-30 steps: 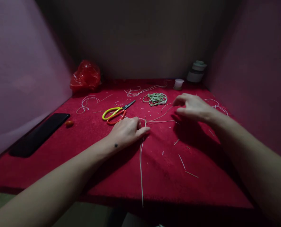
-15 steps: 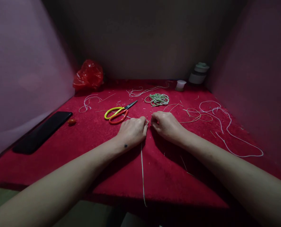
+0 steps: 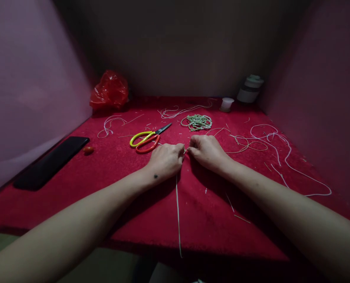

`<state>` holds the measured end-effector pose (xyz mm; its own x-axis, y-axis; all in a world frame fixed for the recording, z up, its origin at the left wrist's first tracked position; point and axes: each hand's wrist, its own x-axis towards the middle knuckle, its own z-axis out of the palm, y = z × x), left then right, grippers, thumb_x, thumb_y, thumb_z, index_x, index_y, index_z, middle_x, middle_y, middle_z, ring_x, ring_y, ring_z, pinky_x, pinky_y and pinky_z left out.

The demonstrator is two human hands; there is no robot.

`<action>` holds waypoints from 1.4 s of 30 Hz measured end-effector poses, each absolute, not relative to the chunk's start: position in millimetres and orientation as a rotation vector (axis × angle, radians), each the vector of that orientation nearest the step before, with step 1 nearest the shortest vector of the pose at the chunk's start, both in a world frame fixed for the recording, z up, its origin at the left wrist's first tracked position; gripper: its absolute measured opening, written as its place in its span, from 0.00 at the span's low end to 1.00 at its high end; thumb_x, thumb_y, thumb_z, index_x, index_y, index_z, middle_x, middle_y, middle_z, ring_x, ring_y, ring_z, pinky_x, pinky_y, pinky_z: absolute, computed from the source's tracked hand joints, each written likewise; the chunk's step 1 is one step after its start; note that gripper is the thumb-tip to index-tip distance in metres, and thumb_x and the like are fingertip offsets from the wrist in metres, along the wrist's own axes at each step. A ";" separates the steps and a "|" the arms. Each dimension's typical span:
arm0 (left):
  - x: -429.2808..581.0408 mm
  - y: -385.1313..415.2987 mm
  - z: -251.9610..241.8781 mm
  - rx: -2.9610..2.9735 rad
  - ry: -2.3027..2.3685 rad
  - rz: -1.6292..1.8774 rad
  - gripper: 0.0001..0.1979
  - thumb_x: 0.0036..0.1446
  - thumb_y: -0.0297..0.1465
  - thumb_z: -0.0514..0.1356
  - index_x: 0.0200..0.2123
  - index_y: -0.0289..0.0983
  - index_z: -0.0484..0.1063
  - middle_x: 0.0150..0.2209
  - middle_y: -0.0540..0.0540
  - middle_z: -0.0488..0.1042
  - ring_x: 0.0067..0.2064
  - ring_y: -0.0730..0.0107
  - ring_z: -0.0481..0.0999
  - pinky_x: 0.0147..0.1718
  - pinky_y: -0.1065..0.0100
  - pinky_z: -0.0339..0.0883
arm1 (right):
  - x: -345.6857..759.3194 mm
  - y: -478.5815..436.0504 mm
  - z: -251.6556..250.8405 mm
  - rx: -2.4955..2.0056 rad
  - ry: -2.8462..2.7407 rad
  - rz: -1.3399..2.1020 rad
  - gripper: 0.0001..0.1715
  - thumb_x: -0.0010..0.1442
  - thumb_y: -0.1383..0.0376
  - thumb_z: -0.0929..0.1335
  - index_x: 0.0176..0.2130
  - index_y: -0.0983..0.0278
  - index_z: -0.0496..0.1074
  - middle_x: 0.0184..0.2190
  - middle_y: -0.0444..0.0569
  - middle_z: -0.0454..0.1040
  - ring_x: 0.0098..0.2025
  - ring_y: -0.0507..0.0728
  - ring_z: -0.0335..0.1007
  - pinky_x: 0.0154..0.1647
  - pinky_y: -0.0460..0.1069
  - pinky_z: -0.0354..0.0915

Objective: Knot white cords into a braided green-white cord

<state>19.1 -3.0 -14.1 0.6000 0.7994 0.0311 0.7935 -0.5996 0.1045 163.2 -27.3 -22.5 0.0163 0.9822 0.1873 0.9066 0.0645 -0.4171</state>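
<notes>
My left hand (image 3: 168, 159) is closed on a pale thin cord (image 3: 178, 212), which trails from beneath it over the table's near edge. My right hand (image 3: 207, 152) sits just to the right, thumb and fingers pinched together at a short bit of the same cord between the hands. The fingertips nearly meet, and the details of the cord there are too small to make out. Beyond my left hand lie scissors (image 3: 148, 140) with one yellow and one red handle. Past my right hand rests a tangled bundle of green and white braided cord (image 3: 199, 122).
Loose threads (image 3: 248, 143) lie to the right, with more at the back and left. A black phone (image 3: 52, 162) and a small orange-red bead (image 3: 88, 150) are on the left. At the back stand a red plastic bag (image 3: 110, 90), a white spool (image 3: 227, 104) and a jar (image 3: 250, 89).
My right hand has shifted slightly, its pinched fingertips now closer to the cord at my left hand. My left hand keeps its grip. The whole view has moved a little.
</notes>
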 end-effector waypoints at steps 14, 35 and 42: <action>18.5 -2.9 -12.3 2.667 1.319 0.155 0.12 0.56 0.32 0.50 0.34 0.36 0.72 0.27 0.44 0.73 0.30 0.67 0.71 0.30 0.68 0.59 | 162.9 -32.4 -21.1 -1.972 -1.899 0.234 0.09 0.53 0.66 0.64 0.31 0.64 0.73 0.29 0.53 0.75 0.32 0.55 0.68 0.29 0.47 0.55; 9.6 2.7 -13.4 2.507 1.159 0.274 0.09 0.53 0.31 0.51 0.28 0.35 0.70 0.25 0.48 0.71 0.27 0.73 0.68 0.28 0.71 0.56 | 190.3 -43.8 -5.4 -1.144 -0.828 1.537 0.21 0.58 0.50 0.59 0.37 0.64 0.67 0.29 0.47 0.71 0.18 0.48 0.59 0.17 0.44 0.54; 9.1 2.8 -14.6 2.523 1.176 0.252 0.09 0.54 0.32 0.51 0.29 0.35 0.69 0.26 0.47 0.72 0.27 0.72 0.68 0.28 0.71 0.56 | 198.7 -41.9 -5.3 -0.739 -0.648 1.768 0.35 0.58 0.42 0.51 0.42 0.66 0.68 0.38 0.53 0.72 0.26 0.50 0.62 0.25 0.46 0.62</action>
<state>9.1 2.8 -14.6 0.6410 0.7674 0.0149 0.7063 -0.5973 0.3800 198.7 -41.9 -5.3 -0.2455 0.9543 -0.1706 -0.6180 -0.2896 -0.7309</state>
